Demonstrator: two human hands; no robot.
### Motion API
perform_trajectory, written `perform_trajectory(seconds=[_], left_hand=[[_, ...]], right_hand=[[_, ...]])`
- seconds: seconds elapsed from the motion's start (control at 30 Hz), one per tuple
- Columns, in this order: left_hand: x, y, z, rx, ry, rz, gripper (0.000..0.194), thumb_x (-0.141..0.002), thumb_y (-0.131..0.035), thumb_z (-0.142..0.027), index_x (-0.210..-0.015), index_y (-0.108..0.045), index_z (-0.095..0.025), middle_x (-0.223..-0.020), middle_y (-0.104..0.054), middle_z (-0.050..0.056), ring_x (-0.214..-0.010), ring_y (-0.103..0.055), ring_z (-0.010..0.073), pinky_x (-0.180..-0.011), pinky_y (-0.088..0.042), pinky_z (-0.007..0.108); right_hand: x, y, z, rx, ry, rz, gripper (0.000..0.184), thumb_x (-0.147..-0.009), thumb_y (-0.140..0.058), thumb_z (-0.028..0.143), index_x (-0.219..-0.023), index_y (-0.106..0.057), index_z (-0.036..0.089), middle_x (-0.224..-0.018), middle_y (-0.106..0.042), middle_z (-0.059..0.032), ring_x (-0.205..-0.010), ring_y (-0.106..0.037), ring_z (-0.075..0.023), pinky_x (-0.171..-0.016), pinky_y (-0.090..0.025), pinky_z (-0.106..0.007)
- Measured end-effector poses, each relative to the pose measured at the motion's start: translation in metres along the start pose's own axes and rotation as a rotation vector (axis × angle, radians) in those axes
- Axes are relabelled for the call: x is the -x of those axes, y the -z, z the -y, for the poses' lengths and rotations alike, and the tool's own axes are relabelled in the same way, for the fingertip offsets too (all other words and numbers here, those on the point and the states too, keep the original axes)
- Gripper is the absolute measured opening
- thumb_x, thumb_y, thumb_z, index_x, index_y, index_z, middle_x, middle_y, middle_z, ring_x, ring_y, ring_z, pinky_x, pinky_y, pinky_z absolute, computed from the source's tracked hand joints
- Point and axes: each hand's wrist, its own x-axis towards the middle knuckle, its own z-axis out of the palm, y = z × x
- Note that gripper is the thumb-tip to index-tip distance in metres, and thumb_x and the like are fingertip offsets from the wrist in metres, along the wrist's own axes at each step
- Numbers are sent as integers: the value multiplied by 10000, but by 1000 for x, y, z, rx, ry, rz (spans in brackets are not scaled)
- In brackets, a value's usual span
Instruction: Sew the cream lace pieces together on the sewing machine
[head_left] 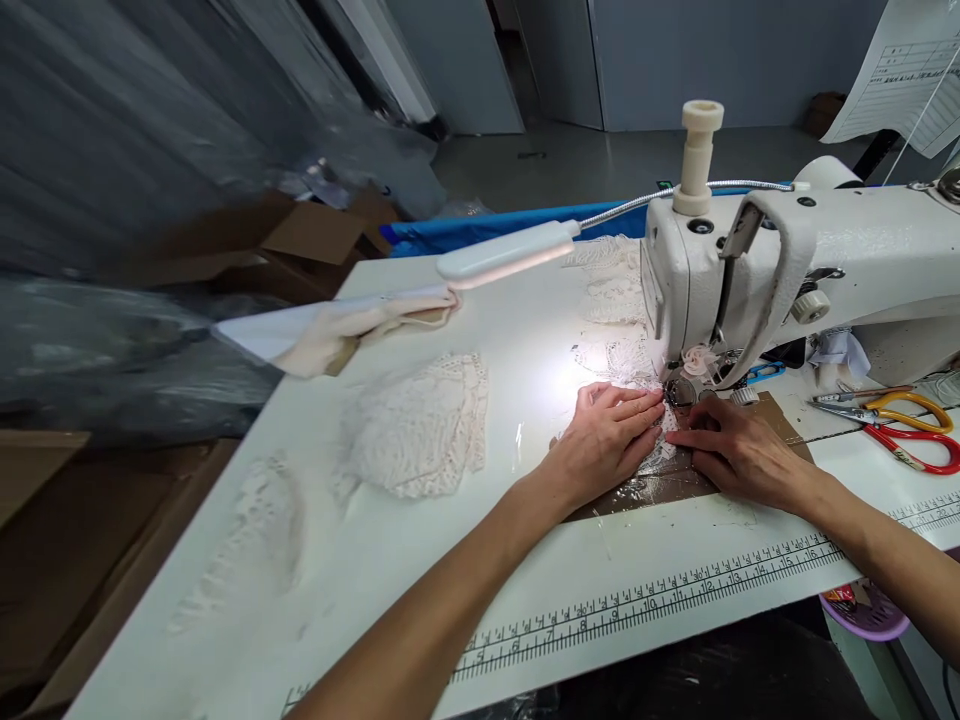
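Note:
A white lace piece (pixel 666 440) lies under the needle area of a white sewing machine (pixel 682 280). My left hand (pixel 611 430) rests flat on the lace, its fingers stretched toward the presser foot. From the other side, my right hand (pixel 739 450) has thumb and index finger closed on the lace edge; the exact grip is partly hidden. Brown tape (pixel 630 497) covers the machine bed beneath both hands. More lace (pixel 615 285) spreads behind the left hand, toward the far table edge.
Stacked lace pieces (pixel 420 430) and a blurred one (pixel 255 530) lie on the left of the table. A lamp (pixel 510 255) overhangs it. Scissors (pixel 911 415) with red and yellow handles lie at right. A ruler strip (pixel 660 605) runs along the front; cardboard boxes (pixel 315 240) stand beyond.

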Motion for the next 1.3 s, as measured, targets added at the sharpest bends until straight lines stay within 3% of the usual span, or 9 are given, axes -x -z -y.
perform_trajectory(seconds=[0.33, 0.53, 0.73, 1.03, 1.3], left_hand=[[0, 5, 3, 38, 23, 121, 310, -1027, -384, -305, -1243, -593, -233, -1309, -632, 73, -1243, -567, 228, -1084, -337, 612], [2, 0, -3, -99, 0, 38, 293, -1021, -395, -251, -1195, -630, -237, -1283, -649, 74, -1209, -589, 256, -1119, -241, 677], [0, 3, -5, -74, 23, 72, 312, -1031, -366, -278, -1189, -629, -225, -1298, -639, 78, -1213, -586, 268, -1096, -245, 718], [-3, -2, -1, -130, 24, 23, 291, -1024, -384, -278, -1157, -634, -214, -1181, -696, 87, -1115, -629, 251, -1130, -233, 686], [-8, -10, -7, -239, 103, -72, 254, -1018, -389, -251, -1116, -620, -218, -1043, -721, 65, -986, -651, 235, -1106, -240, 666]], right_hand=[[2, -7, -3, -99, -85, -13, 353, -899, -469, 167, -1127, -725, 248, -1011, -623, -88, -875, -606, -181, -792, -547, -352], [4, -8, -5, -119, -119, -18, 341, -903, -474, 187, -1113, -731, 263, -993, -618, -76, -868, -604, -166, -807, -546, -338], [2, -5, -3, -121, -130, -3, 327, -898, -473, 191, -1071, -746, 241, -979, -614, -84, -850, -601, -174, -781, -537, -332], [-2, -2, 1, -74, -140, 42, 339, -914, -442, 169, -1123, -704, 218, -992, -585, -97, -796, -571, -173, -759, -521, -342], [-7, -3, 3, 61, -144, 78, 386, -893, -421, 124, -1226, -605, 186, -1065, -566, -136, -698, -528, -142, -620, -513, -281]])
